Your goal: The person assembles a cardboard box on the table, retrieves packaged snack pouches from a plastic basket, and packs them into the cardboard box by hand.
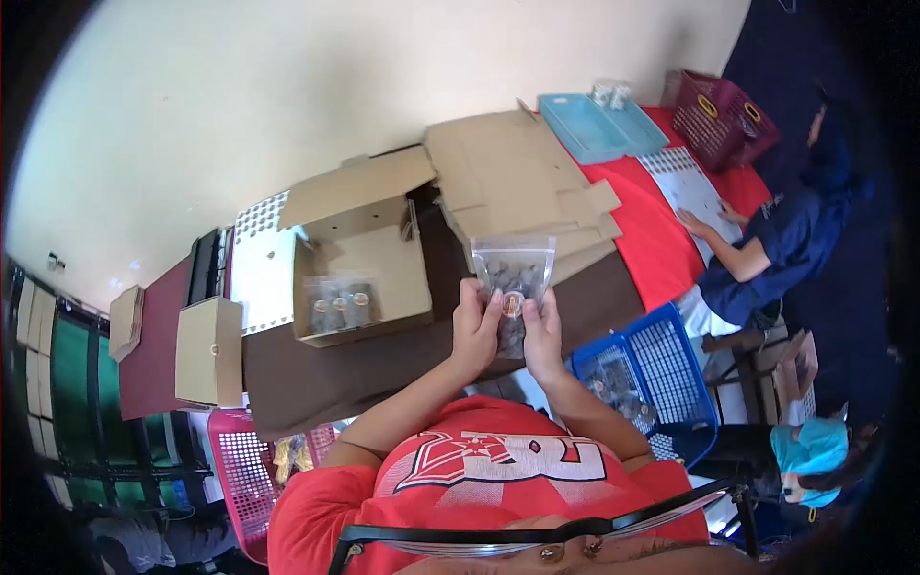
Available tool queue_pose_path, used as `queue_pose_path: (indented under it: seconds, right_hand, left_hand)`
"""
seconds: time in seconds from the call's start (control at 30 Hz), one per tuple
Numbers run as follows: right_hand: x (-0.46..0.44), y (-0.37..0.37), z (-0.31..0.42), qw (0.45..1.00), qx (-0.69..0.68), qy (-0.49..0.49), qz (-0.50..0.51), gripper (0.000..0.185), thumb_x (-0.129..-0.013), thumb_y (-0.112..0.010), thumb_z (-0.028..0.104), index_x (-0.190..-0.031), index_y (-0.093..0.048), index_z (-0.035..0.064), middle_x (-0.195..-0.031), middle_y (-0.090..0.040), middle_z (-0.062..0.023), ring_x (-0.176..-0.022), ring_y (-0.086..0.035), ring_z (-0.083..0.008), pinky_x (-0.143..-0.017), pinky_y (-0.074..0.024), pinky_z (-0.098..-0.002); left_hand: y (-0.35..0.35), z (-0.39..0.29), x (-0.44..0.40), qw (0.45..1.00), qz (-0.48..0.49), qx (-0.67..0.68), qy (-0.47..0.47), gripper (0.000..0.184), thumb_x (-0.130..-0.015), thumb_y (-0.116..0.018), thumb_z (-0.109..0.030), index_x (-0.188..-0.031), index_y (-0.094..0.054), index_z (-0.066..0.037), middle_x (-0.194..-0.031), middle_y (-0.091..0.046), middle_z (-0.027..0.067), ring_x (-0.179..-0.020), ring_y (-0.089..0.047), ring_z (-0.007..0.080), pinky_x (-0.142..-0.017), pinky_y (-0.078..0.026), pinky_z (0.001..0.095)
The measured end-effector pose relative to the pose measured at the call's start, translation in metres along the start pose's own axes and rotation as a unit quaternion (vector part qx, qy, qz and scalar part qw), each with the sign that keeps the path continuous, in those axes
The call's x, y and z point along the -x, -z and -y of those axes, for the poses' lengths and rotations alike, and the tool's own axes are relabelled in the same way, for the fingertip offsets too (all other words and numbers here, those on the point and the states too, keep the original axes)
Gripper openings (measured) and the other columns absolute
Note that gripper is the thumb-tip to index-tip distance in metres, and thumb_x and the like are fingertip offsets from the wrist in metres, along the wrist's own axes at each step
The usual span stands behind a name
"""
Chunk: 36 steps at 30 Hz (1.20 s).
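A clear zip pouch [513, 273] with dark pieces inside and a round label on its front is held upright between both hands, over the front edge of the brown-covered table [374, 364]. My left hand [476, 328] grips the pouch's left side, thumb near the label. On the right side, my right hand [542, 335] closes round it in the same way. To the left, an open cardboard box [379, 249] holds several similar labelled pouches [340, 305] standing in a row.
Flattened cardboard [517, 172] lies behind the pouch. A sticker sheet [264, 273] is left of the box. Below are a blue basket [671, 369] with pouches and a pink basket [240, 470]. At right, a person [791, 240] touches another sheet [682, 187] near a blue tray [594, 129].
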State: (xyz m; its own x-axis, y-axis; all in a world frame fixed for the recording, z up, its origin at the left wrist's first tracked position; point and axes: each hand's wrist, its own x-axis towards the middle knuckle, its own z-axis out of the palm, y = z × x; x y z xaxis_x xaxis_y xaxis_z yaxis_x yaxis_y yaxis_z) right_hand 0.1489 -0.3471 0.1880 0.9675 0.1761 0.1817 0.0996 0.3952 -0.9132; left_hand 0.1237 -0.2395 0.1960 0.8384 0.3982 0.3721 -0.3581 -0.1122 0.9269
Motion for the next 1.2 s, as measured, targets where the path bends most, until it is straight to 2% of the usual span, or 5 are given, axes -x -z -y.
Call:
queue_pose_path:
  seconds: [0.1, 0.4, 0.67, 1.17, 1.2]
  right_hand:
    - [0.006, -0.051, -0.022, 0.996, 0.053, -0.062, 0.046, 0.032, -0.094, -0.058, 0.020, -0.118, -0.053, -0.0002, -0.108, -0.062, -0.0066, -0.097, -0.056, -0.0115, -0.087, -0.0445, -0.0279]
    - [0.026, -0.146, -0.087, 0.995, 0.072, -0.055, 0.047, 0.032, -0.099, -0.049, 0.026, -0.115, -0.055, -0.0007, -0.099, -0.062, -0.0031, -0.091, -0.055, -0.0098, -0.084, -0.0449, -0.0264]
    - [0.005, -0.189, -0.112, 0.970, 0.059, -0.111, 0.209, 0.052, -0.093, -0.060, 0.023, -0.132, -0.038, -0.0038, -0.127, -0.050, -0.0128, -0.121, -0.045, -0.0191, -0.105, -0.0319, -0.0322]
    - [0.019, -0.204, -0.141, 0.907, 0.062, -0.314, 0.274, 0.069, -0.085, -0.065, 0.006, -0.139, -0.022, 0.0025, -0.127, -0.044, -0.0091, -0.120, -0.045, -0.0204, -0.102, -0.0367, -0.0330]
    - [0.021, -0.205, -0.146, 0.906, 0.084, -0.309, 0.277, 0.067, -0.085, -0.065, 0.005, -0.138, -0.024, 0.0022, -0.124, -0.046, -0.0091, -0.117, -0.047, -0.0198, -0.101, -0.0378, -0.0327]
  left_hand:
    - [0.068, 0.015, 0.006, 0.997, -0.003, -0.073, -0.026, 0.021, -0.094, -0.054, -0.014, -0.107, -0.043, 0.000, -0.081, -0.062, 0.0155, -0.070, -0.061, 0.0219, -0.063, -0.047, 0.0329]
    - [0.179, 0.023, 0.010, 0.999, -0.033, -0.021, 0.015, 0.024, -0.094, -0.053, -0.011, -0.112, -0.044, 0.003, -0.103, -0.060, 0.0179, -0.095, -0.060, 0.0205, -0.083, -0.046, 0.0311]
    - [0.236, 0.041, -0.006, 0.989, -0.099, -0.096, 0.047, 0.026, -0.095, -0.054, -0.017, -0.108, -0.040, 0.000, -0.090, -0.060, 0.0166, -0.083, -0.061, 0.0211, -0.071, -0.047, 0.0334]
    - [0.293, 0.063, 0.006, 0.990, -0.012, -0.046, 0.133, 0.039, -0.090, -0.062, -0.024, -0.110, -0.043, 0.002, -0.086, -0.063, 0.0174, -0.079, -0.064, 0.0244, -0.071, -0.049, 0.0357]
    - [0.295, 0.048, 0.005, 0.979, -0.005, -0.161, 0.128, 0.043, -0.087, -0.066, -0.026, -0.112, -0.044, 0.002, -0.089, -0.064, 0.0178, -0.081, -0.065, 0.0250, -0.072, -0.050, 0.0358]
